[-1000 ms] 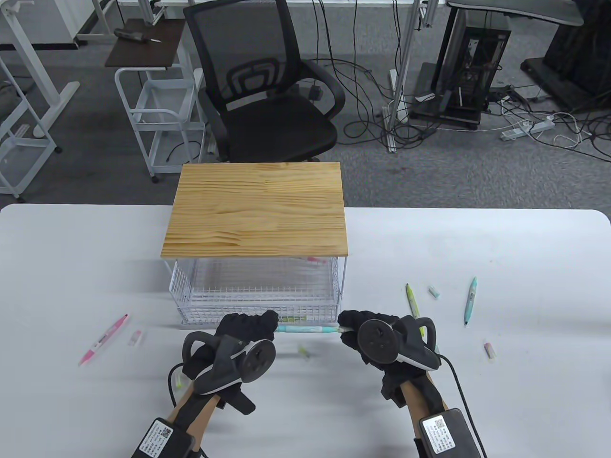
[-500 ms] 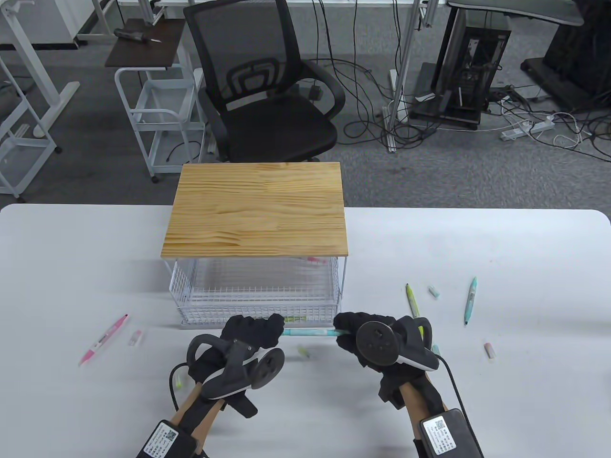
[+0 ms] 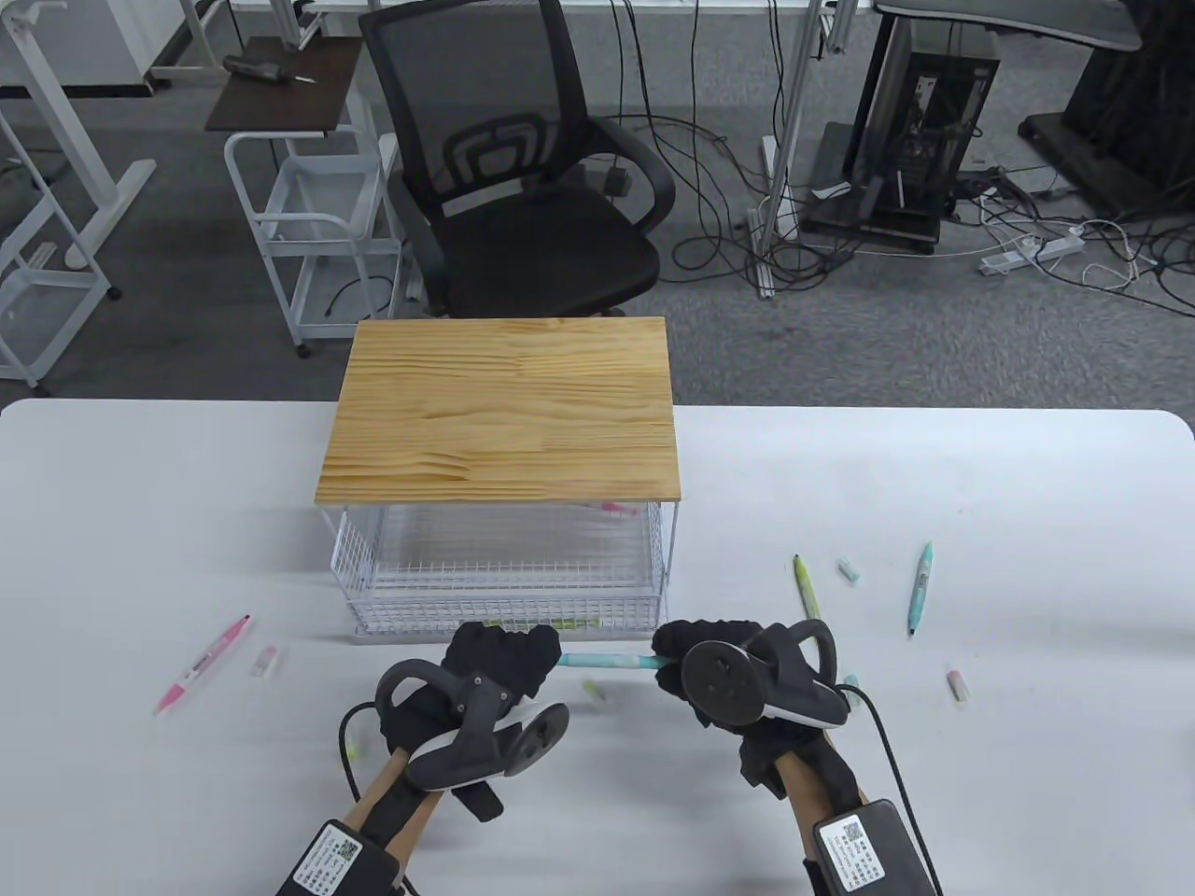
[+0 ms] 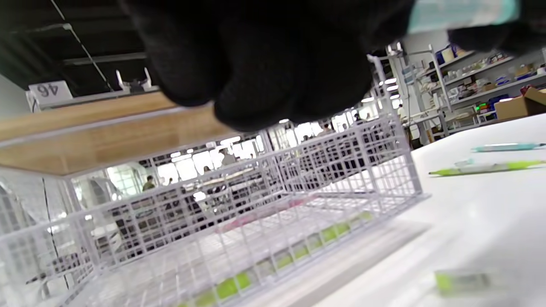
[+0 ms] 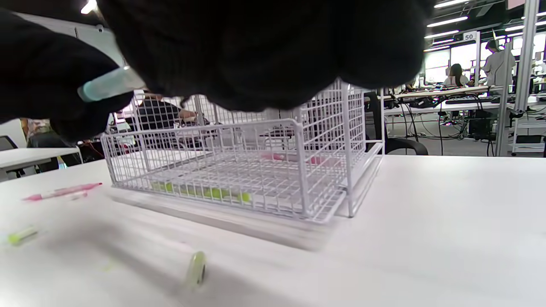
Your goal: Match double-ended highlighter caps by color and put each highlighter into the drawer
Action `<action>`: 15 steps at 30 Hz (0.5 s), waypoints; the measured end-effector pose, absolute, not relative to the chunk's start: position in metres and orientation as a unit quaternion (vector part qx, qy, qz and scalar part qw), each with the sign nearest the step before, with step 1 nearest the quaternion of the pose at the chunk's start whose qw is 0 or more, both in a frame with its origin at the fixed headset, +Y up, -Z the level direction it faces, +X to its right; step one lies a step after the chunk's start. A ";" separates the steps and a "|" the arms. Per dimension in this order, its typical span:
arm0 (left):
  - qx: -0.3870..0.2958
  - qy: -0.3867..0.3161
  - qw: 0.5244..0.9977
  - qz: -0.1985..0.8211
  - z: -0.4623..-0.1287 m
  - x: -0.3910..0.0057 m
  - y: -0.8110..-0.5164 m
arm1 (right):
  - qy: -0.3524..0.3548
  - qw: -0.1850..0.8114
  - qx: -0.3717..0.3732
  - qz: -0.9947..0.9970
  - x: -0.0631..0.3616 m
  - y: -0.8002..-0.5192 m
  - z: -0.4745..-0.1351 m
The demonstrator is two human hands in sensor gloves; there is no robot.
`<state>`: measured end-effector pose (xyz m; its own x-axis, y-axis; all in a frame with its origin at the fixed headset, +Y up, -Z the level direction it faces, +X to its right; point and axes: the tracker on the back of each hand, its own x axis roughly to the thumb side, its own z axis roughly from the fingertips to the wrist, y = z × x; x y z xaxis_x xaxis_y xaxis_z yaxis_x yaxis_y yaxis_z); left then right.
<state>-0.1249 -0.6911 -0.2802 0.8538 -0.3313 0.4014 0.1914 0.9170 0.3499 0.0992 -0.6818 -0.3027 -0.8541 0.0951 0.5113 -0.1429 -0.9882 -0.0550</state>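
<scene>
Left hand [image 3: 499,658] and right hand [image 3: 695,649] pinch one teal highlighter [image 3: 607,661] (level) before the drawer [image 3: 509,611].

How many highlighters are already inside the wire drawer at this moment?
2: a green highlighter along the front of the wire drawer, and a pink highlighter near the back right. The wooden top hides part of the drawer from above, so another could be unseen.
</scene>
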 end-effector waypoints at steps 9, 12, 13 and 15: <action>0.126 -0.211 0.958 -0.148 -0.285 -0.125 -0.700 | -0.043 0.028 0.228 0.972 0.103 -0.681 -0.305; 0.125 -0.193 0.958 -0.169 -0.285 -0.127 -0.699 | -0.083 0.029 0.197 0.976 0.123 -0.669 -0.303; 0.127 -0.190 0.959 -0.167 -0.285 -0.129 -0.696 | -0.094 0.037 0.186 0.977 0.129 -0.666 -0.303; 0.127 -0.176 0.965 -0.147 -0.287 -0.134 -0.688 | -0.114 0.057 0.158 0.979 0.145 -0.659 -0.302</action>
<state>-0.1340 -0.6876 -0.2869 0.8948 -0.3280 0.3030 0.2386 0.9248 0.2964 0.1445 -0.6585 -0.3019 -0.9437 0.0768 0.3217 -0.1484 -0.9675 -0.2046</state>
